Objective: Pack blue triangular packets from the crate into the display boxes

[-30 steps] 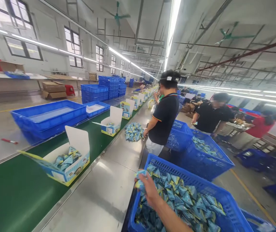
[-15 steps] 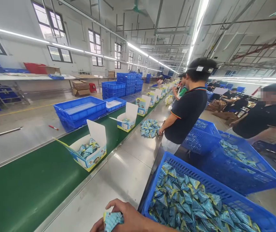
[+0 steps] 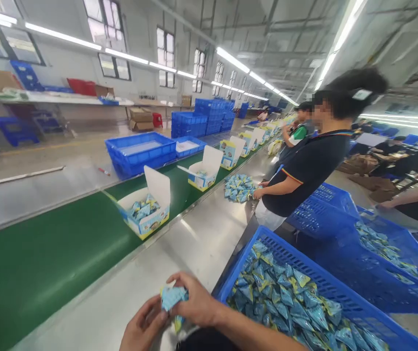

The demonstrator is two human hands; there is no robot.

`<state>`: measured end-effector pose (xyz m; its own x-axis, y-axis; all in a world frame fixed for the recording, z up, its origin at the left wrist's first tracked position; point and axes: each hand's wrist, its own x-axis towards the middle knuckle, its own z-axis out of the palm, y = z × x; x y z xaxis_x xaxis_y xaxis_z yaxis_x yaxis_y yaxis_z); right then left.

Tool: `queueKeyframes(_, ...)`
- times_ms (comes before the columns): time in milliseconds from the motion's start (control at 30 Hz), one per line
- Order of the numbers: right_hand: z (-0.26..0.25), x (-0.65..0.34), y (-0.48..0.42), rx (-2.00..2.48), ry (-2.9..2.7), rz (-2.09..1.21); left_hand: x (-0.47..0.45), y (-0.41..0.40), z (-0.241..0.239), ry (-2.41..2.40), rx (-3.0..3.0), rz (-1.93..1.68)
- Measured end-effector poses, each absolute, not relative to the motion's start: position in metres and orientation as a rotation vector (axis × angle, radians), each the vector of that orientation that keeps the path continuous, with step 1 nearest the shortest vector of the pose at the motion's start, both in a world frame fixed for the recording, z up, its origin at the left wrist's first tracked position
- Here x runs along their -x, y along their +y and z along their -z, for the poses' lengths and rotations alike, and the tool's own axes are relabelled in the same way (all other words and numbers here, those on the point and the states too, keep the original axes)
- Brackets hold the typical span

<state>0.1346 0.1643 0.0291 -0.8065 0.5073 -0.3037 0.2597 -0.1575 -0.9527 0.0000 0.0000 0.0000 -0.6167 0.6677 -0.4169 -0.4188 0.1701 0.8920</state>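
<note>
- Both hands meet at the near edge of the steel bench: the right hand (image 3: 194, 304) is closed over a bunch of small blue triangular foil packets (image 3: 173, 298), pinched between its fingers and thumb.
- The left hand (image 3: 143, 327) cups that bunch from below, fingers curled against it.
- Just right of the hands stands the blue plastic crate (image 3: 340, 302), full of the same packets.

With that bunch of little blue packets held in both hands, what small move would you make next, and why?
Probably carry the blue packets forward-left and drop them into the open box on the green belt. The right hand and left hand hold them over the steel ledge, and that box, the nearest, already holds the same packets.
</note>
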Motion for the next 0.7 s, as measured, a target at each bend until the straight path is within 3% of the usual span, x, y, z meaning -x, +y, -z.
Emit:
queueKeyframes(133, -0.041, -0.131, 0.164, 0.833, -1.824, -2.138, 0.003, 0.003, -0.032, 1.427, -0.262, -1.610)
queueKeyframes(300, -0.058, -0.131, 0.163, 0.705, -1.875, -2.216, 0.005, 0.000, -0.038, 1.430, -0.135, -1.690)
queueKeyframes(700, -0.052, -0.124, 0.164, 0.787, -2.101, -1.823, -0.002, 0.010, -0.033, 1.448, -0.122, -1.751)
